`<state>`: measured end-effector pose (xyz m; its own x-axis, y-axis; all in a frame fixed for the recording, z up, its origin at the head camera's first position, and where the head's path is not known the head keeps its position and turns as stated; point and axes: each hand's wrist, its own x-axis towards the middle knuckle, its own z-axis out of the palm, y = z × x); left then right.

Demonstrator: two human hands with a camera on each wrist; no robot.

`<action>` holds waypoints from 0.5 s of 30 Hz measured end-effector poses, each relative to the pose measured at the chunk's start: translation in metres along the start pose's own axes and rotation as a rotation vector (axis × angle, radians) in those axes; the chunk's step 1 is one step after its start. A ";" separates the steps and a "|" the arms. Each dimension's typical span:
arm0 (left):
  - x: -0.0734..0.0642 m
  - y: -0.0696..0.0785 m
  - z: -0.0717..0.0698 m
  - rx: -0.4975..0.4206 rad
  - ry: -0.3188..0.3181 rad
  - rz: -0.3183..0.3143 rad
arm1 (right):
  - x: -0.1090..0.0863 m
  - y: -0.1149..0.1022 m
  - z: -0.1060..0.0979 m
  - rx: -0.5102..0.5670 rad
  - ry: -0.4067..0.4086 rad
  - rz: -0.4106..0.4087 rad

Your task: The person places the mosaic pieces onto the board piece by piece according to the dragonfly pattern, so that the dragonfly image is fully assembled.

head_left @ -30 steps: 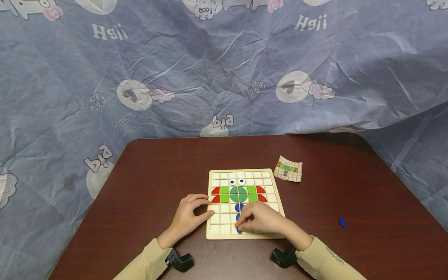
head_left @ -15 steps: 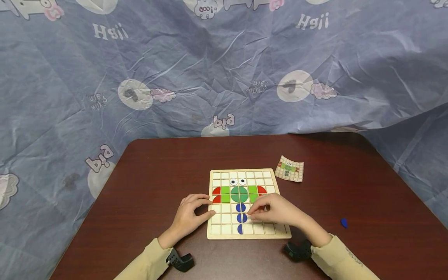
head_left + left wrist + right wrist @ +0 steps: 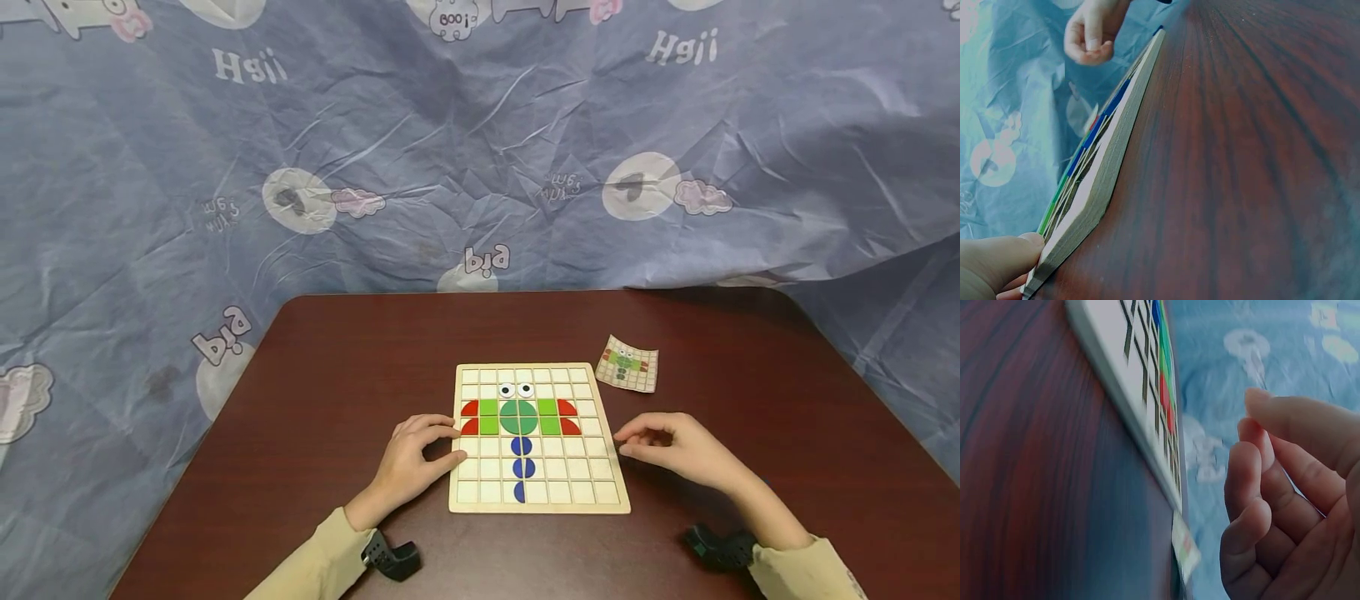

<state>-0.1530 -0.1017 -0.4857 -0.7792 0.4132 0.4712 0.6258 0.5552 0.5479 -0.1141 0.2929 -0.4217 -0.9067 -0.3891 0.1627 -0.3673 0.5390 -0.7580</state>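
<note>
A square wooden grid board (image 3: pixel 540 507) lies on the table, bearing flat coloured pieces. Two eye pieces (image 3: pixel 507 390) sit above a green circle (image 3: pixel 510 412), with light green squares (image 3: pixel 488 408) and red quarter-rounds (image 3: pixel 567 407) on both sides. Below runs a column of blue half-round pieces (image 3: pixel 517 468); the lowest row has one, on its left. My left hand (image 3: pixel 411 457) rests at the board's left edge, thumb (image 3: pixel 1025 247) on the rim. Off the board's right edge, my right hand (image 3: pixel 675 446) is in the air, fingers loosely bent, holding nothing.
A small pattern card (image 3: pixel 628 365) with a matching picture lies behind the board at right. The dark wooden table (image 3: pixel 360 350) ends at a printed cloth (image 3: pixel 420 167) hanging behind it. My right forearm covers the spot where a loose blue piece lay.
My right hand has left the blue column and moved right, off the board. A blue half-round now shows at the lowest row. The left hand stays at the board's edge.
</note>
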 end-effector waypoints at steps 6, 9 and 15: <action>0.001 0.000 0.001 0.000 -0.004 -0.004 | -0.025 0.016 -0.023 -0.049 0.090 0.089; 0.001 0.000 0.000 0.001 -0.011 -0.013 | -0.035 0.021 -0.033 -0.049 0.114 0.126; 0.001 0.001 0.000 -0.001 -0.018 -0.024 | -0.052 0.026 -0.050 -0.033 0.110 0.171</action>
<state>-0.1531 -0.1009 -0.4845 -0.7947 0.4126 0.4453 0.6067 0.5642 0.5600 -0.0866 0.3648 -0.4186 -0.9730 -0.2067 0.1027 -0.2108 0.6152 -0.7596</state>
